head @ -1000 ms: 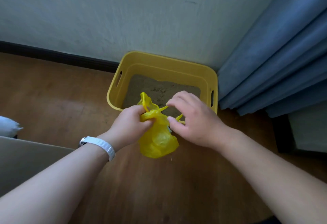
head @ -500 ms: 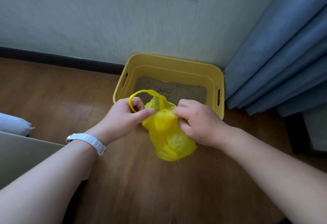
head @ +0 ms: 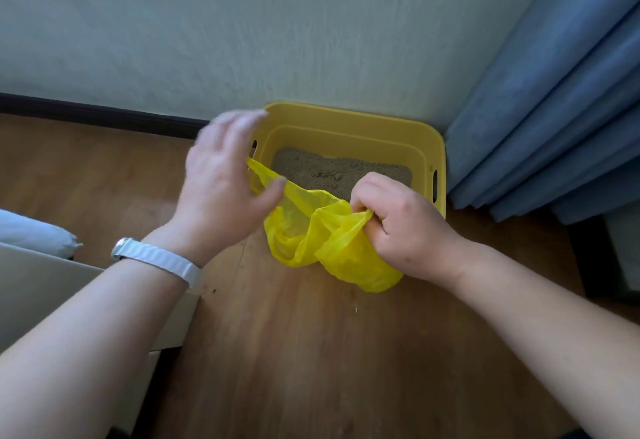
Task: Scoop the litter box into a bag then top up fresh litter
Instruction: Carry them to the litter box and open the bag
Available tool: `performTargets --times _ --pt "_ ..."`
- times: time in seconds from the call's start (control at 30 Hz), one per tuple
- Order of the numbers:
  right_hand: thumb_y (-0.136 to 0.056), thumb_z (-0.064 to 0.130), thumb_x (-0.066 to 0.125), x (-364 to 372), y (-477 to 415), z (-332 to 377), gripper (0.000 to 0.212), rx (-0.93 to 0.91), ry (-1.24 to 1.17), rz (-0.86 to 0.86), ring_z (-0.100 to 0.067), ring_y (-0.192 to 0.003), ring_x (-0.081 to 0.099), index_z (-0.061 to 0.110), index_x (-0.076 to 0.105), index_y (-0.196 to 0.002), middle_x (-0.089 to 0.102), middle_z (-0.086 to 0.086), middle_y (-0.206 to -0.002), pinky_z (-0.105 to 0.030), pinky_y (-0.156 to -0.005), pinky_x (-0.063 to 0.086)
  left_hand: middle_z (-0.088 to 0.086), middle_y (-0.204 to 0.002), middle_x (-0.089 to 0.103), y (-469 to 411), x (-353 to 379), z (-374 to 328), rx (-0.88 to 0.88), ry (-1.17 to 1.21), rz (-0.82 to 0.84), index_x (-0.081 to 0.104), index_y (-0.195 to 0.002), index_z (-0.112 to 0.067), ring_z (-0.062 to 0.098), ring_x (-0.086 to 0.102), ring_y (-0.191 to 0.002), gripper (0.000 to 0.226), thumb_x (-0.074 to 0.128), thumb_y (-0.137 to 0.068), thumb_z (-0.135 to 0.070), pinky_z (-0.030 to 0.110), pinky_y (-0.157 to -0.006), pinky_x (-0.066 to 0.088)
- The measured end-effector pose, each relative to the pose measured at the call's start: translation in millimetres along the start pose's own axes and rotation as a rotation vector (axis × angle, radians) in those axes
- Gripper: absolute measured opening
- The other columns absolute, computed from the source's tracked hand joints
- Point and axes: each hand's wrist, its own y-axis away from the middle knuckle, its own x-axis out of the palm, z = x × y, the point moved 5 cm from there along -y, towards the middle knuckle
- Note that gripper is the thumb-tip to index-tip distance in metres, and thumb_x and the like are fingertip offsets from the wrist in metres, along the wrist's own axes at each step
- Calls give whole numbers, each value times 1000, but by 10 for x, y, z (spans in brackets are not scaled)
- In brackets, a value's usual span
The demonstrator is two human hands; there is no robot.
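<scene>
Head view, read left to right. At the near left edge lies a pale panel point(head: 41, 286), with a white soft object point(head: 31, 234) just beyond it. The left hand point(head: 221, 189), a white wristband point(head: 156, 258) on its wrist, is spread wide, its straight fingers blurred, beside the left wall of the litter box point(head: 349, 125). A thin strip from the rim of the yellow bag point(head: 346, 258) runs taut across its thumb; whether the thumb hooks or merely touches it cannot be told. Centre: the bag sags low over the wooden floor point(head: 311, 352), just near of the box, its mouth partly spread between the two hands. The box stands against the wall point(head: 242, 40) and holds a bed of grey-brown litter point(head: 332, 172). The right hand point(head: 401, 227) is curled tight round a bunched fold of the bag's rim. Far right hangs a blue curtain point(head: 554, 109). Handling: the bag is judged thin, soft, nearly weightless, slippery and easily torn. It would collapse unless held open, so it is best taken at the rim or handle loops on opposite sides. Once loaded, the weight would likely hang low and strain the film.
</scene>
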Motion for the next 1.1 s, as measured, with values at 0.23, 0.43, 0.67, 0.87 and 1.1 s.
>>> performTargets --times 0.23,0.43,0.67,0.87,1.1 --pt "-73 -13 53 -49 -1 167 23 -102 -84 -39 -31 -82 55 8 57 -80 58 -8 -88 -47 -70 47 -7 -129 58 232 461 -199 24 -118 541 59 -124 -30 19 54 -118 59 54 -79 -67 44 -109 34" --pt "-71 -18 56 -184 20 312 23 -152 -178 -71 -31 -79 56 4 56 -76 60 -11 -85 -43 -68 46 -12 -125 45 249 451 -208 -117 290 505 38 -136 -33 10 53 -104 73 67 -71 -51 40 -91 50" --pt "-69 -21 55 -224 32 367 26 -156 -241 -65 -30 -77 57 4 54 -72 61 -12 -82 -41 -66 45 -10 -96 57 286 447 -285 -266 621 719 66 -100 -32 4 54 -87 42 42 -74 -56 31 -78 46" --pt "-71 -16 51 -306 16 247 20 -120 -160 -154 -30 -76 56 5 52 -71 60 -10 -81 -40 -66 46 2 -74 43 238 419 -277 -179 410 629 43 -64 0 11 41 -61 43 57 -80 -37 38 -58 40" --pt "-64 -7 42 -349 -11 -8 23 -54 166 -35 -29 -74 53 8 58 -70 56 4 -74 -36 -64 45 -10 -89 58 137 258 -49 -361 367 346 57 -56 -15 6 51 -69 33 60 -87 -8 19 -57 39"
